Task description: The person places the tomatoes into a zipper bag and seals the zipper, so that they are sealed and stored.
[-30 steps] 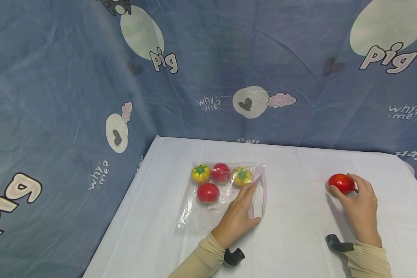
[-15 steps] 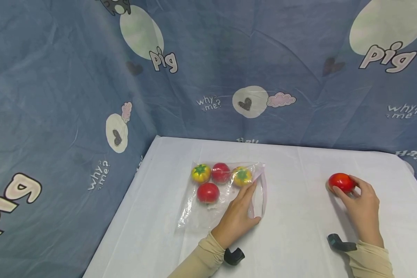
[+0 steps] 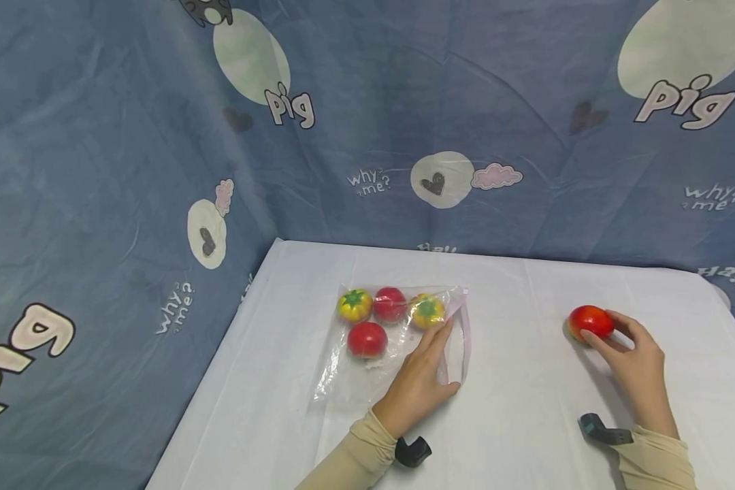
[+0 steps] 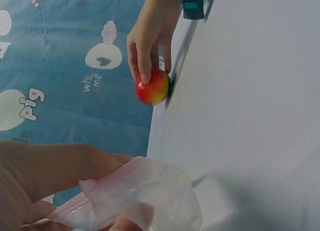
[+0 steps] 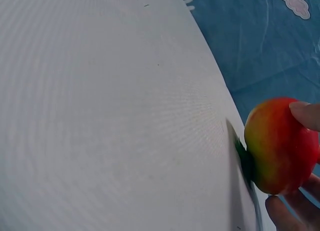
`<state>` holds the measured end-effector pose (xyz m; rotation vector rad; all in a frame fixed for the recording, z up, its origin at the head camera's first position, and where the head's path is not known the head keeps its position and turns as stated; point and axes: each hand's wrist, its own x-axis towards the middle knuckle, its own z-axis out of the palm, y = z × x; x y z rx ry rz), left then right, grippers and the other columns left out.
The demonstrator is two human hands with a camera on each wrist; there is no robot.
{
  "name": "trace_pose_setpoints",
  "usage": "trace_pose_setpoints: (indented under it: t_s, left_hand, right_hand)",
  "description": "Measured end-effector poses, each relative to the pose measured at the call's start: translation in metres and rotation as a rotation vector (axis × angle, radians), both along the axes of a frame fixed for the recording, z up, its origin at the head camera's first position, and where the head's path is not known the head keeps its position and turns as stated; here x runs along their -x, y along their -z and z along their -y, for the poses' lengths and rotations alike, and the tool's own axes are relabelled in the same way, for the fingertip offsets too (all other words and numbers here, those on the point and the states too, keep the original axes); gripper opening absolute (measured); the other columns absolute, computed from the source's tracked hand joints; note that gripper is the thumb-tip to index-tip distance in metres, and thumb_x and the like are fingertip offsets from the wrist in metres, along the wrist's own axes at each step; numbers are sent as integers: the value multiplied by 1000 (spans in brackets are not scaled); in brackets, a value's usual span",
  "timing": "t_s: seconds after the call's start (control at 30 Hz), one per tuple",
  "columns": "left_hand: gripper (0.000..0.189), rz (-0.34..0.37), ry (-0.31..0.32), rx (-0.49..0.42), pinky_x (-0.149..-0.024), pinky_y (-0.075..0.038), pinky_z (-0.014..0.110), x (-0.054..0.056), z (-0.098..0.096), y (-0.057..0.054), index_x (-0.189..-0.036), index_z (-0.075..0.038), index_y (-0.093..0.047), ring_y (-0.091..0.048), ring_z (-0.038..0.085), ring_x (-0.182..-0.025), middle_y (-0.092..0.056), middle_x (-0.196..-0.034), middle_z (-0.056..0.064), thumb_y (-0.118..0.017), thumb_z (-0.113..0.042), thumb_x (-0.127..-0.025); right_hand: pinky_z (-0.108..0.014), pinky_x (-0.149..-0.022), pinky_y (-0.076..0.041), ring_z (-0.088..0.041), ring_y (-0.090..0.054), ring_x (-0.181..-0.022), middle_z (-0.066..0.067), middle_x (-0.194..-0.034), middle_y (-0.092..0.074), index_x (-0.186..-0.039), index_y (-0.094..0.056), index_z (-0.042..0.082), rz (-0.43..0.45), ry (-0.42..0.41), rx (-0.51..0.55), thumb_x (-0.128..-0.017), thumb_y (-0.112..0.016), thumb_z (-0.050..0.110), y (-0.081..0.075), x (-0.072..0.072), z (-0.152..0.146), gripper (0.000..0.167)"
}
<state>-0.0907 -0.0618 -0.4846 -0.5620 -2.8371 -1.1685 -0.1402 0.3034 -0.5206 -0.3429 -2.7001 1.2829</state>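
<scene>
A clear zip bag [image 3: 337, 381] lies on the white table with red and yellow tomatoes [image 3: 367, 340] inside. My left hand [image 3: 418, 381] holds the bag at its mouth, on the right side; in the left wrist view the film [image 4: 170, 191] stands up around the fingers, one fingertip showing through it. Over on the right, my right hand [image 3: 640, 364] pinches a glossy red tomato [image 3: 590, 321] between thumb and fingers. Its underside is yellow with a green calyx, seen in the right wrist view [image 5: 280, 146], low at the table surface.
The white table [image 3: 514, 408] spreads between both hands. A blue printed cloth [image 3: 355, 224] hangs behind it and along the left side. Black wrist mounts [image 3: 413, 452] stick out from both sleeves.
The right hand's fingers have shifted on the tomato, and the tomato has moved slightly left. The left hand and the bag have stayed in place.
</scene>
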Motion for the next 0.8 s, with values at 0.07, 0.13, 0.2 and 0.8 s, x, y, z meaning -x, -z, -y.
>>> trace_pose_setpoints:
  t_s: [0.07,0.13,0.2,0.8]
  left_hand:
    - [102,3,1,0,-110,-53,37,0,0,0,-162,-11,-31,-64,27,-128,-43,-159,4,-89,-9,-78]
    - [102,3,1,1,-110,-53,37,0,0,0,-162,-11,-31,-64,27,-127,-43,-159,4,-89,-9,-78]
    - [103,2,0,3,-109,-54,37,0,0,0,-162,-11,-31,-64,27,-127,-43,-159,4,-89,-10,-78]
    - [103,-5,0,13,-109,-54,36,1,0,1,-162,-11,-32,-64,26,-127,-43,-159,5,-90,-10,-77]
  right_hand:
    - [-4,-88,-49,-40,-60,-129,-26,-155,-47,-156,-43,9,5,-6,0,-94,-74,42,0,0,1,77]
    - [-4,-89,-48,-43,-57,-132,-26,-156,-47,-157,-43,9,6,-15,2,-95,-74,42,-1,-1,3,77]
    - [-3,-89,-48,-42,-58,-131,-26,-155,-47,-156,-43,9,5,-24,1,-95,-74,42,-2,-1,4,77]
    - [2,-82,-46,25,-45,-103,-28,-144,-53,-148,-52,4,-98,-178,51,-92,-79,31,-2,1,23,68]
